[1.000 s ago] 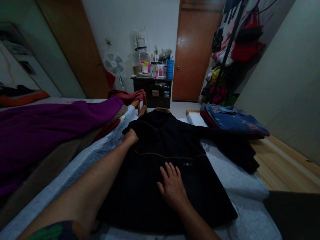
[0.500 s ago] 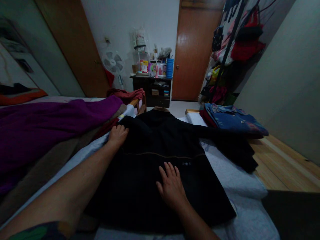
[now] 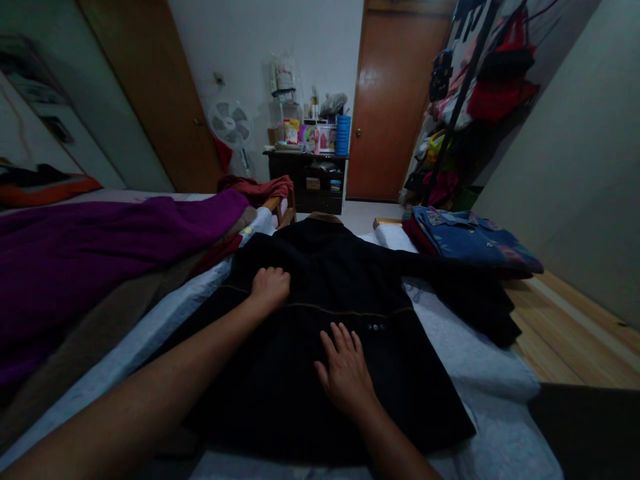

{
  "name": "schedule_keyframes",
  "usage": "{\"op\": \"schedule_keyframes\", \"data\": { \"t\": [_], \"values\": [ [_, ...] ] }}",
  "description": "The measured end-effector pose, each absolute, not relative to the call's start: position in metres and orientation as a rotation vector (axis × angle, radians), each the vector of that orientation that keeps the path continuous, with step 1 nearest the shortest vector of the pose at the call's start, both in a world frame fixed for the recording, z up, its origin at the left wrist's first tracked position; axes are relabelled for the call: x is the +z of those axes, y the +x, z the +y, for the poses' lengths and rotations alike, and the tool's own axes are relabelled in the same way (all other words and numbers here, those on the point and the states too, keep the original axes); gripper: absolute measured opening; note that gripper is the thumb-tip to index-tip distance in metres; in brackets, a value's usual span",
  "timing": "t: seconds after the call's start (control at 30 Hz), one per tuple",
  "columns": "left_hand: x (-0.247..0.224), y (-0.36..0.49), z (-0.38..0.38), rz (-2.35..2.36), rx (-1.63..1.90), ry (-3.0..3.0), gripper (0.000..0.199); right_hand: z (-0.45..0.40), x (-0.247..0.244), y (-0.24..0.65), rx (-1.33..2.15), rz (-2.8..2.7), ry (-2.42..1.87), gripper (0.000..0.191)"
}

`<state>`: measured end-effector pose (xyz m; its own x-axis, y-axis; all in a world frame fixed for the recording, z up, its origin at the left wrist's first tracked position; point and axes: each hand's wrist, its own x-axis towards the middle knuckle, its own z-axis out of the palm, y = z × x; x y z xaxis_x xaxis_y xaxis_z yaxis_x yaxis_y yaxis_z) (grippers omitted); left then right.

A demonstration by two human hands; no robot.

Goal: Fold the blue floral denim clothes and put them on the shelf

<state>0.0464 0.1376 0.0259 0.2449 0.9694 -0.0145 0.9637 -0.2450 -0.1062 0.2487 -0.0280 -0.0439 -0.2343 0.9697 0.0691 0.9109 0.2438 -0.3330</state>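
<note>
A black jacket [image 3: 345,280] lies spread out, its brown-edged collar [image 3: 325,217] at the far end and a thin tan seam across its back. Its right sleeve [image 3: 465,287] stretches over the pale bedding. My left hand [image 3: 271,288] is closed in a fist on the jacket's upper left part, with cloth bunched beside it; the fingertips are hidden. My right hand [image 3: 347,365] rests flat on the lower middle of the jacket, fingers spread, just left of several small round studs [image 3: 376,327].
Pale bedding [image 3: 460,373] lies under the jacket. A purple cloth [image 3: 120,253] covers the left side. Folded denim clothing [image 3: 470,233] is stacked at the right, by a wooden surface [image 3: 575,333]. Farther back are a fan [image 3: 231,123], a dark cabinet [image 3: 305,183] and a door [image 3: 395,100].
My left hand has moved right, from the jacket's left edge inward over its back, drawing cloth along. My right hand stays in place on the jacket. The view has shifted slightly.
</note>
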Motion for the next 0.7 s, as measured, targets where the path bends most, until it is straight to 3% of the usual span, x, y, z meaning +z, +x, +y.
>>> {"op": "schedule_keyframes", "data": {
  "t": [0.17, 0.3, 0.57, 0.7],
  "values": [
    [-0.022, 0.063, 0.108, -1.897, 0.098, -2.696, 0.06, -0.028, -0.046, 0.249, 0.298, -2.253, -1.749, 0.06],
    [-0.039, 0.055, 0.11, -2.11, 0.084, -2.628, 0.065, -0.028, -0.047, 0.248, 0.3, -2.256, -1.747, 0.06],
    [-0.037, 0.064, 0.102, -2.154, -0.034, -2.458, 0.058, -0.022, -0.031, 0.256, 0.535, -2.308, -1.774, 0.064],
    [-0.033, 0.082, 0.09, -1.954, -0.191, -2.517, 0.047, 0.003, -0.003, 0.269, 0.649, -2.371, -1.665, 0.044]
  ]
}}
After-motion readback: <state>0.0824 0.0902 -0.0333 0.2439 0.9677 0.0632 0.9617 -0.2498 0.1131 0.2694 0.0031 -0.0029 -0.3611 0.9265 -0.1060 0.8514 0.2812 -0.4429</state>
